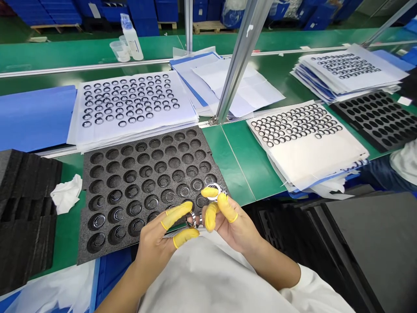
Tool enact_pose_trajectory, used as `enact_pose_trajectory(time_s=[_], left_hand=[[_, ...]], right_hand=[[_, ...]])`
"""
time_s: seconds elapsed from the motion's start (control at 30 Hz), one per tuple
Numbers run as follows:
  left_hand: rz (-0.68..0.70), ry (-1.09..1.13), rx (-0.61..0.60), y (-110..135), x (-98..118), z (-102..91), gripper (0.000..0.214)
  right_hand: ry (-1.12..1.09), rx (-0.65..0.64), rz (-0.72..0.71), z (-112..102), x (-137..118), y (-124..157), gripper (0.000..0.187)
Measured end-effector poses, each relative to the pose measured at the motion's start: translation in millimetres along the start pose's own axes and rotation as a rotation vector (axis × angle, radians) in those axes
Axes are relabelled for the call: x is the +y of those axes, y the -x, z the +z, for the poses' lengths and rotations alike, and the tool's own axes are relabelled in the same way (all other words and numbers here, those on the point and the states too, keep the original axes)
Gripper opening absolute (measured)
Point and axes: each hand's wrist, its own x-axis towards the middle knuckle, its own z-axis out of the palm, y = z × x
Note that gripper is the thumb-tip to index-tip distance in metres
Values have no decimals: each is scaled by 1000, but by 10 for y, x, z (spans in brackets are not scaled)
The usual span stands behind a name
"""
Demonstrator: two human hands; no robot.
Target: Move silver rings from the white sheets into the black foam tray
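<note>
Yellow finger cots cover the fingertips of both my hands. My left hand has its thumb and forefinger closed around a small metal ring, held edge-on in front of my body. Close to its right, my right hand grips a shiny metal ring between cotted fingers. Another ring edge shows low between the two hands, partly hidden by the fingers. Beneath and beyond my hands lies a black foam tray with round pockets. Many nearer pockets hold rings; several far-left ones look bare.
Behind the tray, rings stand in rows on a stack of white sheets. Another ring-covered stack lies right, past a metal post. Black foam trays are piled left beside a crumpled tissue. A person's sleeve shows at right.
</note>
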Motion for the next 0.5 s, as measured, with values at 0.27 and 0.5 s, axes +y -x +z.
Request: enact_pose_trajectory(time_s=[0.27, 0.5], left_hand=[[-69, 180, 178, 173, -88, -77, 54], [27, 60, 125, 125, -74, -84, 42]], right_hand=[[148, -208, 27, 4, 45, -34, 62], [199, -390, 133, 82, 58, -20, 62]])
